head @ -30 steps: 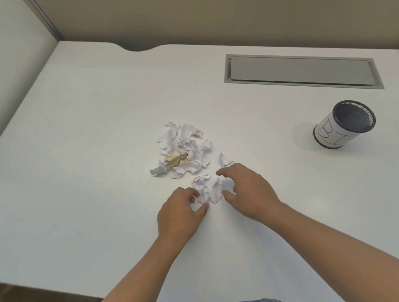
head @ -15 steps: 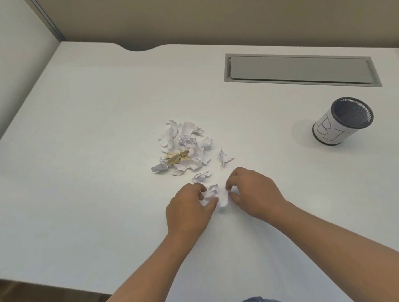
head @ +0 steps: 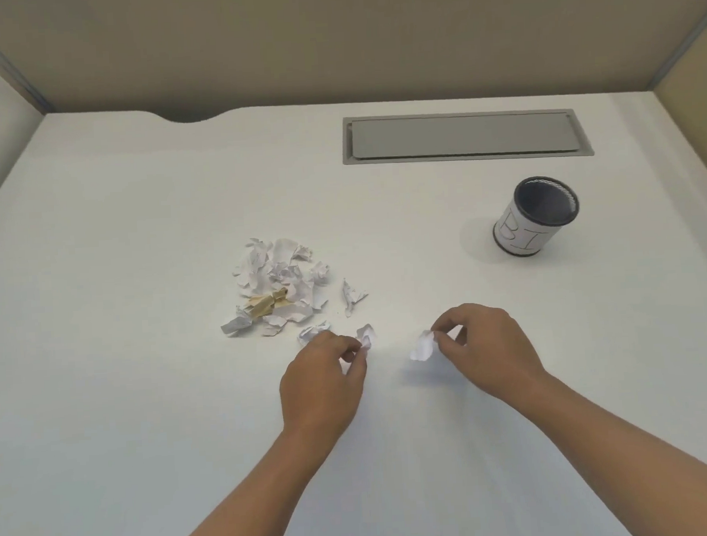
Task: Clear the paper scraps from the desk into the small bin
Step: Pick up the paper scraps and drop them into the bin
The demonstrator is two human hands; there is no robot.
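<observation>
Head view: left hand (head: 321, 382) pinching small white scrap (head: 366, 336) between thumb and fingertips, other fingers curling in. Right hand (head: 489, 348) pinching second white scrap (head: 422, 346) same way — that scrap hanging from fingertips, seemingly just off white desk (head: 146, 401). Main scrap pile (head: 279, 286), with one tan piece (head: 265, 303), lying at 10 o'clock from left hand; lone scrap (head: 351, 295) just beside pile. Small bin (head: 535, 221) — mesh cup marked "BI" — standing upright at 1 o'clock from right hand, well apart.
</observation>
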